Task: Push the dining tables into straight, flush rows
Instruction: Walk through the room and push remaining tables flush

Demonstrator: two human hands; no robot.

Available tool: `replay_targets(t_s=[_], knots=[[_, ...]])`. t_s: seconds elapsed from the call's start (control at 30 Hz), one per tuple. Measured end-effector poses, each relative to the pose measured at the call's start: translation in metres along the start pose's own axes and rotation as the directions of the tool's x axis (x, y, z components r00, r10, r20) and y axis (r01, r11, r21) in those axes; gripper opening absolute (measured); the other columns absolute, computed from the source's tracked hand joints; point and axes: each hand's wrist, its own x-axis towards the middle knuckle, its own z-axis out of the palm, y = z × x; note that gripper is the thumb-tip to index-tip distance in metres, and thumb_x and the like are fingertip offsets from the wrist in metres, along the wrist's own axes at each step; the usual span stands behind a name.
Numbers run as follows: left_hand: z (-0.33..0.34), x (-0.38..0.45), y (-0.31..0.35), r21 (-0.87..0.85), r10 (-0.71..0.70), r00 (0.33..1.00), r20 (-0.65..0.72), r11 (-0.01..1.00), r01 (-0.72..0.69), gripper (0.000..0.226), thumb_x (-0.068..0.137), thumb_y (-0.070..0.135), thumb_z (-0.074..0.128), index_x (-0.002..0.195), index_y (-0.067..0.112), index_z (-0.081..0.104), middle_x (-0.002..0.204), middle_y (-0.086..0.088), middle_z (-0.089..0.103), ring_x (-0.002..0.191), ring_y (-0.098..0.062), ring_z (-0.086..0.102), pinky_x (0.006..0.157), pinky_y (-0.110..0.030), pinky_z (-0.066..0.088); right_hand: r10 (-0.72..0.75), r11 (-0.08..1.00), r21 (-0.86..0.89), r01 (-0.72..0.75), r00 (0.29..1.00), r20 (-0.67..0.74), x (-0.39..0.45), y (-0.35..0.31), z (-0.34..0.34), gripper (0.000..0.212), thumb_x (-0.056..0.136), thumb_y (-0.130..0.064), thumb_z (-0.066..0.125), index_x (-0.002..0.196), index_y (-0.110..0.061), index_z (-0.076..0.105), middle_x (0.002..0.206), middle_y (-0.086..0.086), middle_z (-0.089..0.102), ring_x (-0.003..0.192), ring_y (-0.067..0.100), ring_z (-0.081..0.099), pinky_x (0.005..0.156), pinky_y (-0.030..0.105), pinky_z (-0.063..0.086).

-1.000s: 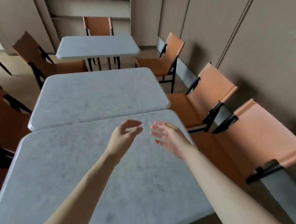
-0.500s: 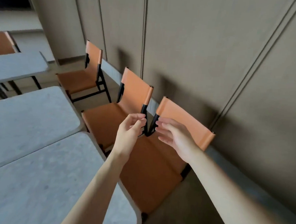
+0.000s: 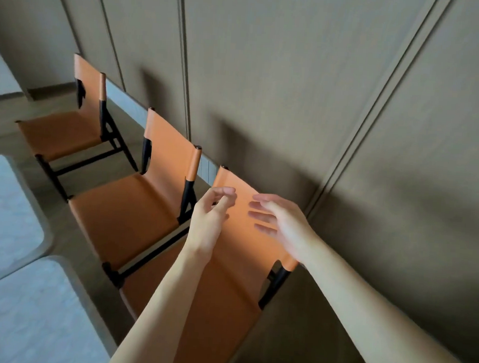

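Two grey tables are seen at the lower left, the near table (image 3: 34,309) just beside the far table (image 3: 4,209). To their right, over the nearest orange chair (image 3: 225,306), the left hand (image 3: 210,221) and right hand (image 3: 283,226) are held open, nothing grasped.

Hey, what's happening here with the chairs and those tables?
A person is reaching both bare hands toward the nearest orange chair in a row of three along the wall. The left hand and right hand hover open in front of its backrest, gripping nothing. Two pale tables sit close together at lower left, neither being touched, so no table pushing is under way at this moment.
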Motion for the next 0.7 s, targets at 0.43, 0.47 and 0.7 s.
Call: replay_targets(t_s=[0.43,0.47,0.7], knots=[[0.123,0.153,0.000,0.067,0.015,1.000,-0.004,0.998,-0.015,0.026,0.080,0.049,0.065,0.098,0.032,0.072,0.105,0.011,0.073,0.114,-0.015,0.064,0.109,-0.046,0.045,-0.047,0.998,0.039,0.047,0.999,-0.013,0.148,-0.067,-0.117,0.021,0.103,-0.019,0.052,0.111,-0.018,0.072,0.113,0.003,0.075,0.103,0.018,0.073,0.094,0.040,0.058],[0.135,0.162,-0.001,0.074,0.010,1.000,-0.006,0.997,-0.009,0.026,0.081,0.049,0.064,0.099,0.032,0.072,0.106,0.011,0.073,0.114,-0.015,0.064,0.109,-0.046,0.046,-0.045,0.998,0.043,0.045,0.999,-0.011,0.159,-0.067,-0.129,0.021,0.103,-0.019,0.052,0.112,-0.018,0.071,0.113,0.003,0.075,0.103,0.018,0.073,0.095,0.041,0.057],[0.227,0.245,-0.018,0.093,0.045,0.991,-0.124,0.995,-0.034,0.028,0.077,0.049,0.062,0.097,0.032,0.071,0.101,0.013,0.073,0.110,-0.019,0.067,0.103,-0.047,0.049,-0.048,0.998,-0.024,0.051,0.992,0.115,0.260,-0.080,-0.217,0.023,0.103,-0.015,0.053,0.119,-0.015,0.070,0.116,0.003,0.074,0.106,0.019,0.072,0.098,0.042,0.056]])
